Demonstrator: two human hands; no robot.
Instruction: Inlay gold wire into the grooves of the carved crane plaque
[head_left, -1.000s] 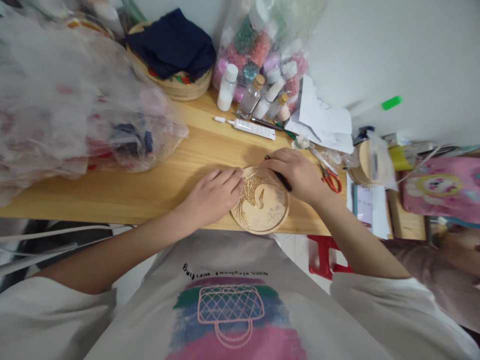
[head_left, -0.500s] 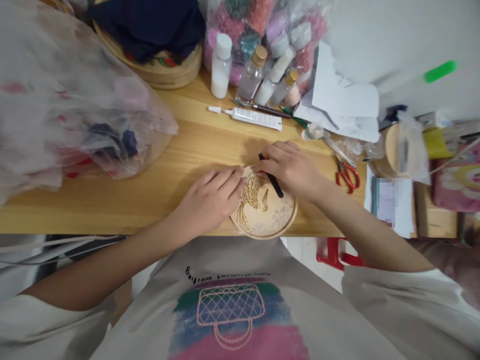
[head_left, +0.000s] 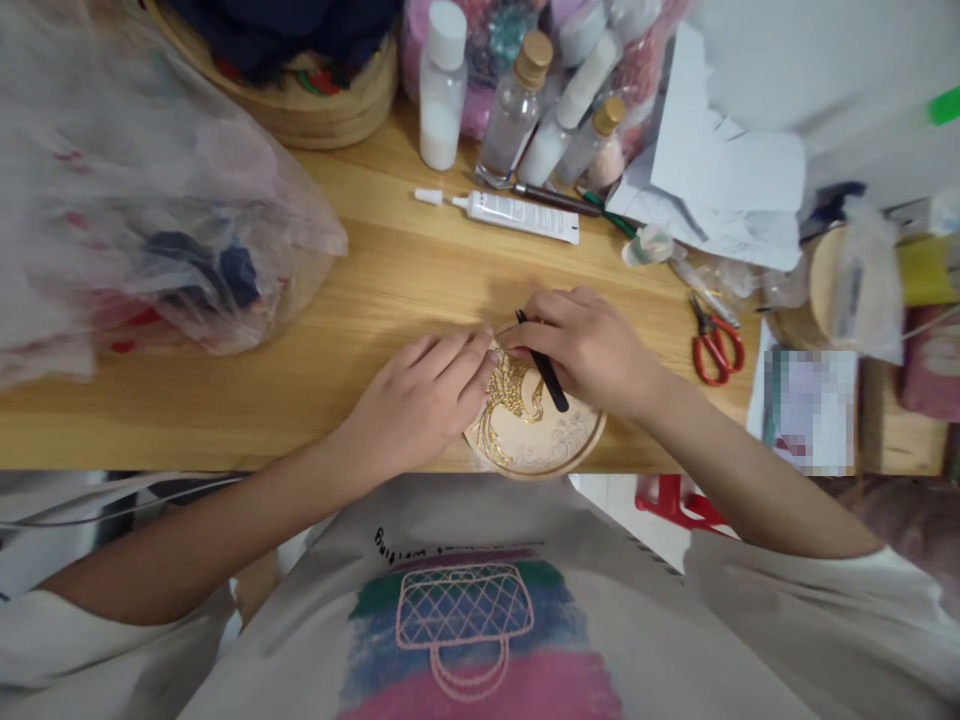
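A round, pale wooden disc (head_left: 517,440) lies at the table's front edge. It carries a raised gold bird design (head_left: 511,390) and fainter grey line patterns at the lower right. My left hand (head_left: 427,400) rests over its left rim, fingers stretched out and lying side by side, tips near the top of the bird. From the right, my right hand (head_left: 585,345) grips black tweezers (head_left: 551,378) that slant across the disc. Its thumb and index finger are bent close to the left fingertips. What lies between the two sets of fingertips is too small to make out.
A white tube (head_left: 521,216) lies behind the disc, before several bottles (head_left: 442,100). Red-handled pliers (head_left: 718,350) lie on the right, near white papers (head_left: 727,190). At left are a plastic bag (head_left: 247,220) and a round wooden container (head_left: 330,110).
The view has shifted closer to the table, so surrounding things appear larger and spread outward. Both hands keep nearly the same place on the disc; the tweezers stay in my right hand.
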